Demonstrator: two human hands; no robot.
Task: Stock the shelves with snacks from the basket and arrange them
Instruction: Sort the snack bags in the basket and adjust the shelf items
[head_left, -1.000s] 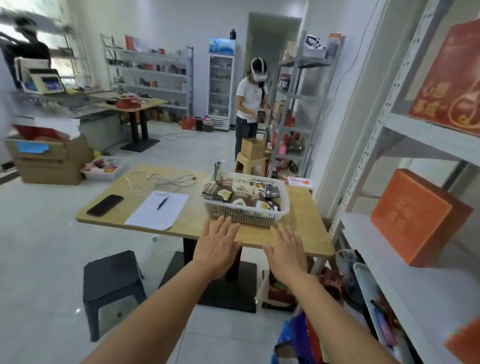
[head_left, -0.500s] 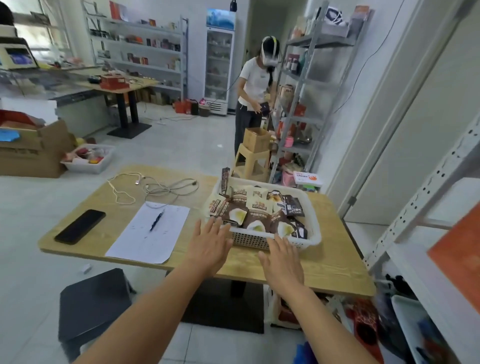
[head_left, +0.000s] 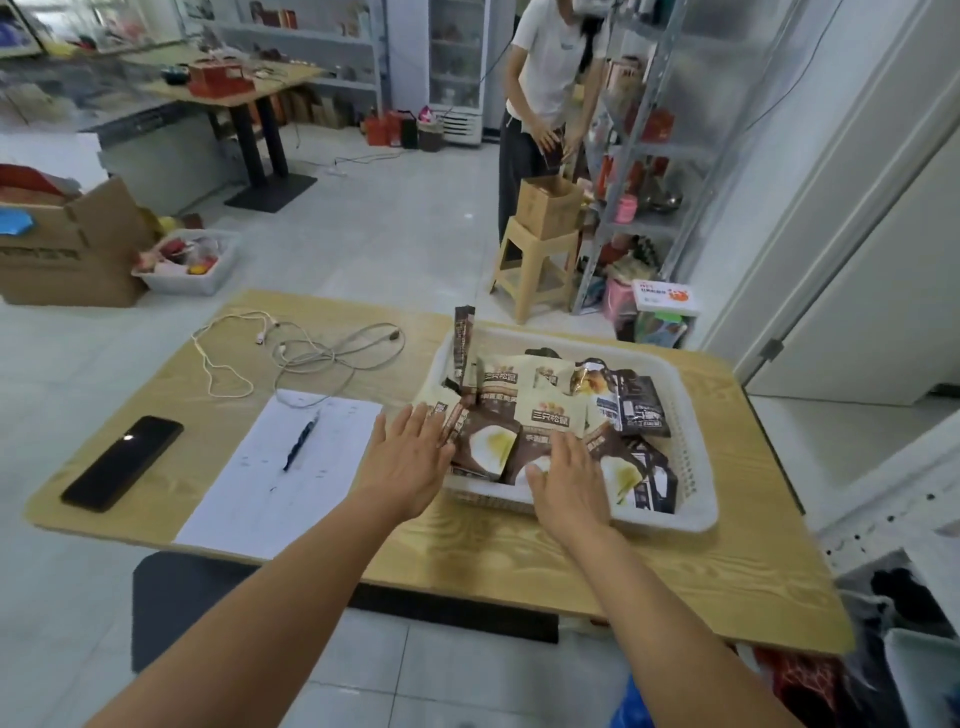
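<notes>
- Head view, looking down on a wooden desk (head_left: 519, 561), both bare forearms reaching forward over its near edge.
- White plastic basket (head_left: 698, 457) on the right half of the desk, heaped with snack packets (head_left: 550, 413) in cream and dark brown, most lying flat and overlapping.
- One narrow brown packet (head_left: 462, 338) standing upright at the basket's far-left corner.
- Left hand (head_left: 410, 457) released, fingers straight and spread, fingertips at the near-left corner of the basket and touching the packets there; nothing gripped.
- Right hand (head_left: 569, 483) likewise released, palm down, fingers straight over the brown packets at the near side of the basket; nothing gripped.
- Left of the basket: a sheet of paper (head_left: 270, 483) with a pen (head_left: 301, 441) lying on it, a black phone (head_left: 122, 462) near the left edge, a tangle of white cables (head_left: 306, 353) toward the far side.
- Black stool (head_left: 208, 597) partly under the desk.
- Across the floor: another person (head_left: 545, 93) bent toward a metal shelf rack (head_left: 649, 150), beside a pale stool (head_left: 537, 265) carrying a cardboard box (head_left: 550, 208).
- Far left on the floor: a large carton (head_left: 78, 249) with a white bin (head_left: 189, 265) of mixed goods just beside it.
- White shelf frame (head_left: 893, 514) at the right edge, just beside the desk.
</notes>
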